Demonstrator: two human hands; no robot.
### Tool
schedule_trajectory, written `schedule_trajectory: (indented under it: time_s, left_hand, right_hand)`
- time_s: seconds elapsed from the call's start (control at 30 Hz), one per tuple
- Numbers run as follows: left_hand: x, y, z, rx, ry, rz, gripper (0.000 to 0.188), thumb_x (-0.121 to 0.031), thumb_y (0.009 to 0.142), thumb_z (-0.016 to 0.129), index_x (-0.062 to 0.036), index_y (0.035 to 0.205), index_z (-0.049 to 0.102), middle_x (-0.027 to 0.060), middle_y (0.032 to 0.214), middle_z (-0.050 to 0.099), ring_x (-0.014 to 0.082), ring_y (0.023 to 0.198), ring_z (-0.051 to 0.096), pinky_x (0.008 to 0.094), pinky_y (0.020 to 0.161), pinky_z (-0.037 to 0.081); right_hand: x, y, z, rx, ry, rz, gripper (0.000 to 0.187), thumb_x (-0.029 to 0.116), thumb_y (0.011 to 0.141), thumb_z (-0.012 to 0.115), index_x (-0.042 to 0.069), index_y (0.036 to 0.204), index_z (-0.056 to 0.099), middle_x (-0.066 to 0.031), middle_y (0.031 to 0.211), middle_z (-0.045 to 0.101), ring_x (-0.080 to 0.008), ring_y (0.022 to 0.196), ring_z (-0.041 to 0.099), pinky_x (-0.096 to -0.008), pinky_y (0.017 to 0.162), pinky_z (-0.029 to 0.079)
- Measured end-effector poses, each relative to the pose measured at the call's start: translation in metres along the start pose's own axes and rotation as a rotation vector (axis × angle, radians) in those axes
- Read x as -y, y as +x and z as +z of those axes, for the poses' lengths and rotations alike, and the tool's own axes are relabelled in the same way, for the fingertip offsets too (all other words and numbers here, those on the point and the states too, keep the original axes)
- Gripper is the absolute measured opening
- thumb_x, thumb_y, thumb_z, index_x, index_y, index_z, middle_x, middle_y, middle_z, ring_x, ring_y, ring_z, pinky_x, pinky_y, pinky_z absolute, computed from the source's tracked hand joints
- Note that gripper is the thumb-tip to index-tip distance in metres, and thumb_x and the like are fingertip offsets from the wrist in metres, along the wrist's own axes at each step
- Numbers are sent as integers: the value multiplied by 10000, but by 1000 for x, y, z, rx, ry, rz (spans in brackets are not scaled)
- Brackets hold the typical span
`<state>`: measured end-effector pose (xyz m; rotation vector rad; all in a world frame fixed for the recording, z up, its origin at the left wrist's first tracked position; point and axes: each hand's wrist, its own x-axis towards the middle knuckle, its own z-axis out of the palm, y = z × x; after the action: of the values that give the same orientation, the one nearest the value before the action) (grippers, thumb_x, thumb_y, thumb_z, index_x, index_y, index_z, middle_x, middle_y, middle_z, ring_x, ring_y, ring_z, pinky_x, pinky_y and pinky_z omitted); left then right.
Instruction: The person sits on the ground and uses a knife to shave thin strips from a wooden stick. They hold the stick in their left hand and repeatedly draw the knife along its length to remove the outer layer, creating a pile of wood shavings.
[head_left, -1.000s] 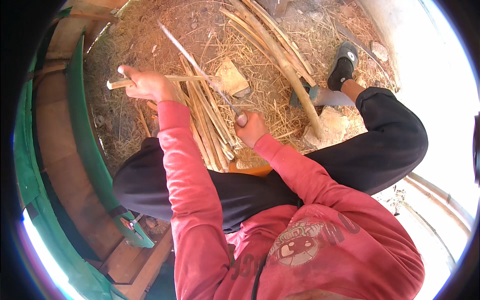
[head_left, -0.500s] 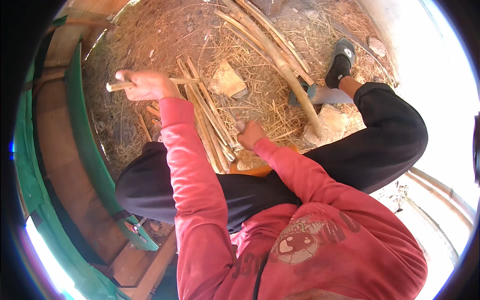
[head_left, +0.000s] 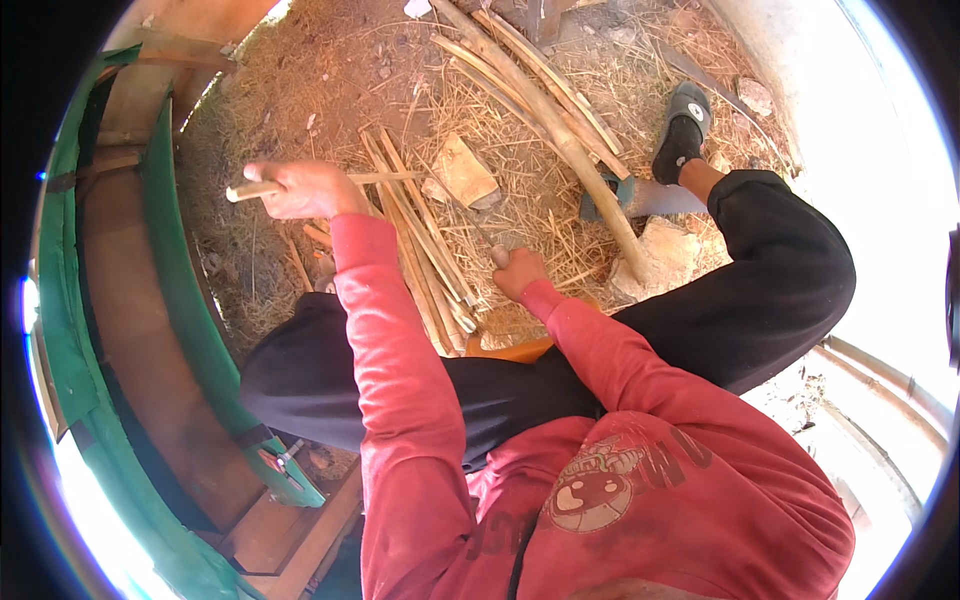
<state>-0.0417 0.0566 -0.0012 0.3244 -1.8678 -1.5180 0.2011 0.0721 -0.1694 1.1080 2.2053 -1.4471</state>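
Note:
My left hand is closed round a thin wooden stick, held roughly level, its far end reaching right past the wrist. In my right hand is the wooden handle of a knife. Its long thin blade slants up and left toward the right end of the stick; I cannot tell whether they touch. Beneath and between the hands lies a bundle of split wooden strips on the ground. A pale stone block sits just beyond the blade.
Longer poles lie at the far right, one resting by a pale rock. Straw covers the dirt floor. My legs are folded, with a sandalled foot at right. A green-edged wooden structure stands at left; a hand saw blade lies under my ankle.
The knife has shifted slightly right, its blade showing more clearly. My left hand and the stick have moved a little right and down. Both hands keep their hold.

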Motion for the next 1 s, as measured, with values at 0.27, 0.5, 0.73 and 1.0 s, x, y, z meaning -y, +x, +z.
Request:
schedule_trajectory:
  time_s: [0.27, 0.5, 0.73, 1.0]
  left_hand:
    - [8, 12, 1, -68, -95, -17, 603, -446, 942, 449, 60, 619, 398, 143, 575, 322, 316, 583, 325, 508, 622, 289]
    - [-7, 10, -11, -50, -44, -154, 612, -497, 947, 458, 14, 617, 394, 136, 584, 370, 279, 569, 330, 477, 596, 327]
    - [5, 10, -7, -25, -23, -30, 558, -430, 957, 447, 40, 663, 384, 141, 596, 372, 302, 597, 344, 505, 631, 291]
    - [9, 12, -12, 57, -101, -55, 546, -442, 982, 434, 29, 707, 397, 141, 601, 380, 282, 590, 323, 497, 616, 287]
  right_hand:
    - [3, -2, 14, -60, 211, -63, 266, 199, 781, 619, 13, 969, 649, -287, 961, 647, -448, 938, 620, -478, 849, 496]
    - [18, -9, 1, -55, -75, -125, 263, 211, 805, 604, 47, 1006, 648, -263, 958, 654, -446, 924, 632, -510, 804, 521]
    - [-22, 10, 18, -80, -81, -62, 306, 236, 747, 653, -4, 937, 658, -270, 941, 654, -416, 955, 617, -479, 874, 487]
    - [25, 1, 4, -110, 79, -134, 347, 222, 784, 629, 32, 1074, 604, -252, 926, 659, -442, 914, 626, -486, 851, 506]
